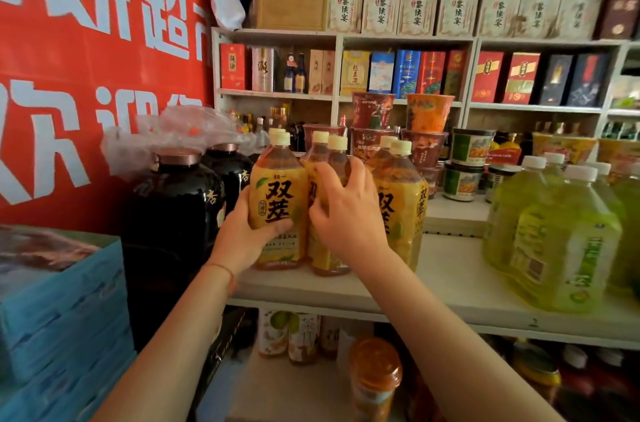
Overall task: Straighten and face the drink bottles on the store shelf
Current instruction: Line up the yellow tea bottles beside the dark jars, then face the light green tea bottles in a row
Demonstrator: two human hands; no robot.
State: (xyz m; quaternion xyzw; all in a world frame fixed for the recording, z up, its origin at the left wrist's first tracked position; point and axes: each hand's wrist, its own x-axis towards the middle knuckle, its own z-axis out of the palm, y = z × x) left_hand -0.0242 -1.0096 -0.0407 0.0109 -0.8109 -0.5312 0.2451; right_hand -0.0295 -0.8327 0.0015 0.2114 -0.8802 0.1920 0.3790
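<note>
Bottles [277,200] stand upright, labels forward, held by both hands' grip.

We see bare white shelf board [450,269] open between the yellow-labelled tea bottles [401,210] and big green drink jugs [561,234]. Black glazed jars [173,214] crowd the left; stacked noodle cups [426,144] block behind.

Single head-worn wide-angle view, looking forward and slightly down, close on shelf [450,269] mid-frame; hands [346,210] at centre.
</note>
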